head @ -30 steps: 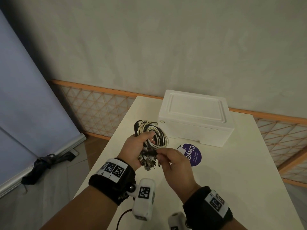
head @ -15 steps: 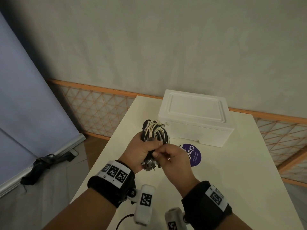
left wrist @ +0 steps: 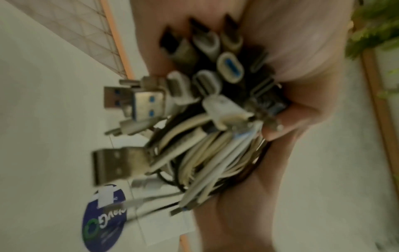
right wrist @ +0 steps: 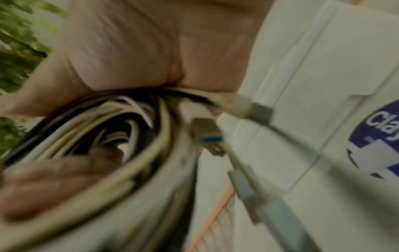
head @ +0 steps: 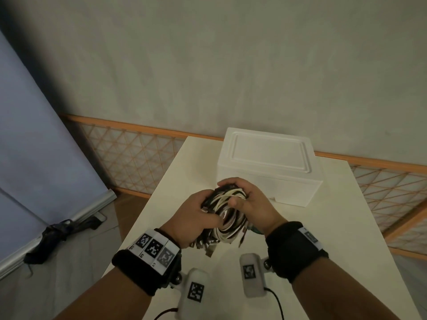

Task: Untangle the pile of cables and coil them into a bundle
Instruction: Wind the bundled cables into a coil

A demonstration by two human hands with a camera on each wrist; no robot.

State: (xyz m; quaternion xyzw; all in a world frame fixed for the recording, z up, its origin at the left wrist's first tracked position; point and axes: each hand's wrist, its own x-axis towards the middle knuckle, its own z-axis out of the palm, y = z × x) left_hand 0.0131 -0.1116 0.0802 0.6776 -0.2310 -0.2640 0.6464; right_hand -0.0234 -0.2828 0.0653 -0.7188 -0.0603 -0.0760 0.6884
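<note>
A coiled bundle of black and white cables [head: 227, 212] hangs in the air above the white table [head: 346, 250], held between both hands. My left hand [head: 196, 215] grips the coil's left side and its cluster of plugs [left wrist: 207, 71]. My right hand [head: 251, 202] wraps over the top right of the coil, thumb across the loops. The left wrist view shows several USB plugs [left wrist: 138, 104] sticking out of my fist. In the blurred right wrist view the cable loops [right wrist: 112, 136] run round my fingers, and loose plug ends [right wrist: 207, 134] dangle.
A white foam box [head: 270, 167] stands on the table just beyond my hands. A round purple sticker [left wrist: 103, 221] lies on the table under the bundle. An orange lattice fence [head: 129, 155] runs behind the table. A dark bag [head: 60, 234] lies on the floor at the left.
The bundle has turned and risen between my hands. My right hand moved from pinching at the plug ends to wrapping over the coil's top right side.
</note>
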